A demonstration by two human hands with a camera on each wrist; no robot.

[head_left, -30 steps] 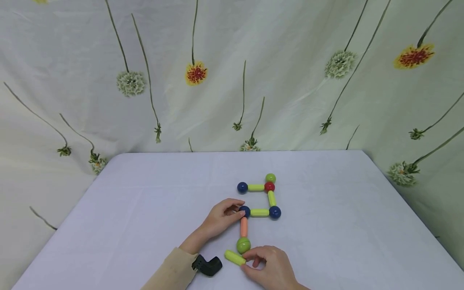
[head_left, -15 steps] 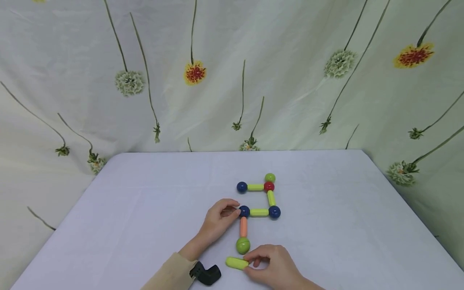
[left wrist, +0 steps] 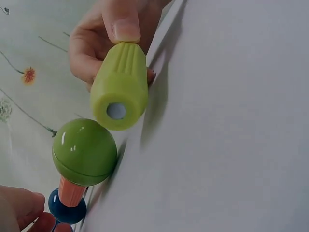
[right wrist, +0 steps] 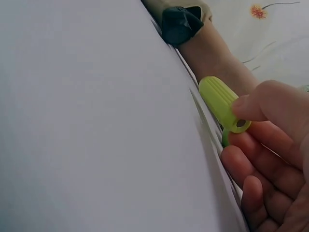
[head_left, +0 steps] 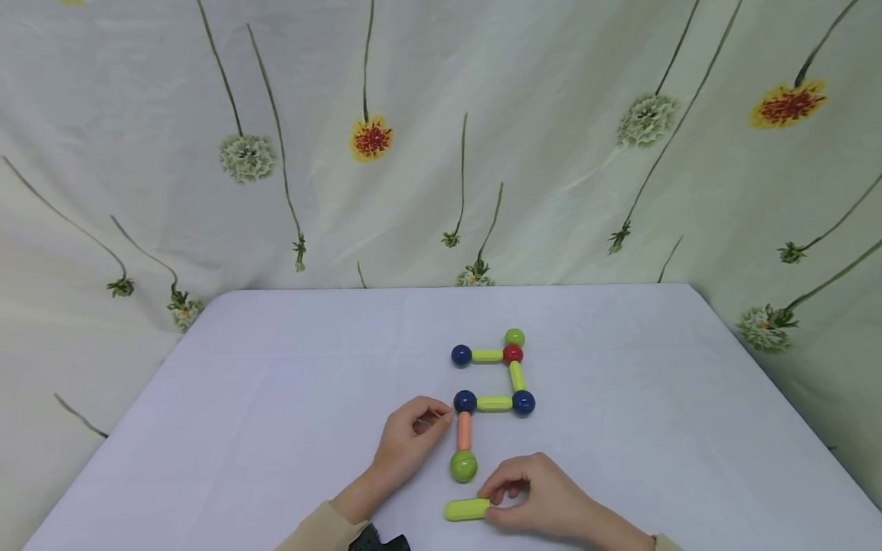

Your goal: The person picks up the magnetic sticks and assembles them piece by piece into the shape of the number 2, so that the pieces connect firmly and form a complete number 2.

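A yellow-green magnetic rod lies sideways between the thumb and fingers of my right hand, pinched by its right end. Its ribbed side and round metal end show in the left wrist view. My left hand holds nothing; its loosely bent fingers are just left of a dark blue ball. From that ball an orange rod runs toward me to a green ball, which sits just beyond the pinched rod. In the right wrist view my thumb presses the rod.
More of the joined figure extends behind: yellow-green rods, a blue ball at the right corner, a red ball, a small green ball and a blue ball at back left. A white cloth covers the table.
My left hand has let go of the blue ball and drawn back slightly toward me. My right hand has shifted the rod rightward and turned it from slanted to nearly level.
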